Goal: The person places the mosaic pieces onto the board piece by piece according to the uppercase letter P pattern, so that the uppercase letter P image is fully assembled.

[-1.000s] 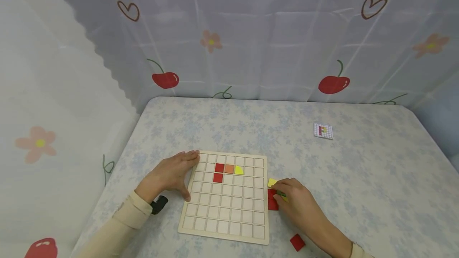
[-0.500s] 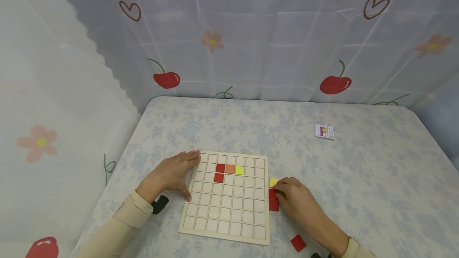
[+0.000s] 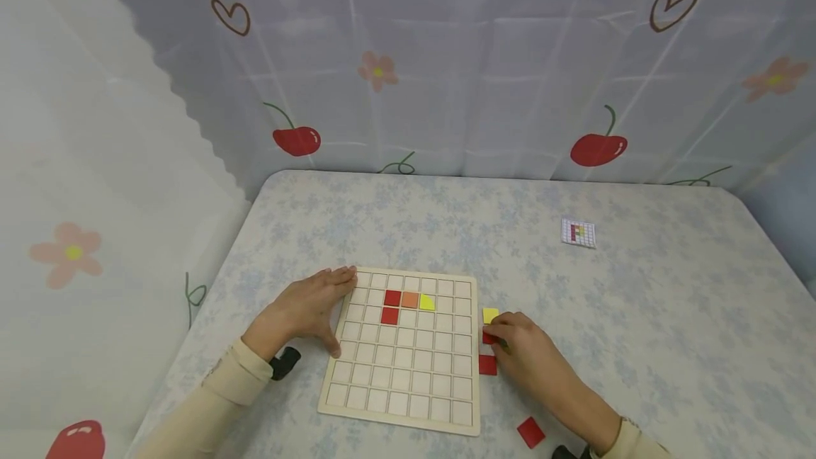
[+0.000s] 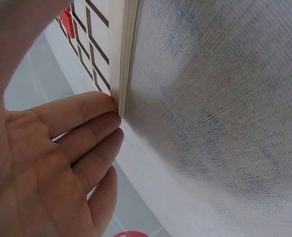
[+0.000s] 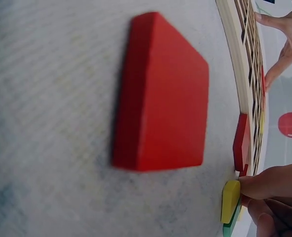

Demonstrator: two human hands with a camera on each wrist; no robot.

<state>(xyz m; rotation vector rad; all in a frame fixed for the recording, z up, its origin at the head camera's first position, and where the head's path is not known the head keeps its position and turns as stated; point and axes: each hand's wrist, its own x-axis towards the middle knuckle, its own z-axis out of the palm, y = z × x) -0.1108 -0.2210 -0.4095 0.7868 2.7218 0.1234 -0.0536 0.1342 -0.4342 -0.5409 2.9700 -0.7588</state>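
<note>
A pale wooden grid board (image 3: 401,378) lies on the table. Set in its upper cells are two red square tiles (image 3: 389,316), an orange tile (image 3: 410,300) and a yellow quarter-round tile (image 3: 426,302). My left hand (image 3: 302,310) rests along the board's left edge, fingers straight and fingertips touching the rim (image 4: 120,64). Right of the board, my right hand (image 3: 532,363) pinches a red tile (image 3: 488,338), partly hidden by the fingers. Just beyond it is a yellow tile (image 3: 490,315). Beside the fingers, the right wrist view shows another yellow tile (image 5: 229,202) and a green tile (image 5: 229,227).
One red tile (image 3: 487,365) lies against the board's right edge; another (image 3: 530,433) sits alone nearer the front. A small card (image 3: 578,232) printed with a coloured grid pattern lies at the back right. A printed curtain (image 3: 459,76) hangs behind the table.
The right fingers have shifted slightly away from the body with the red tile, opening a gap between it and the other red tile. The yellow tile has moved a little the same way. The left hand stays put.
</note>
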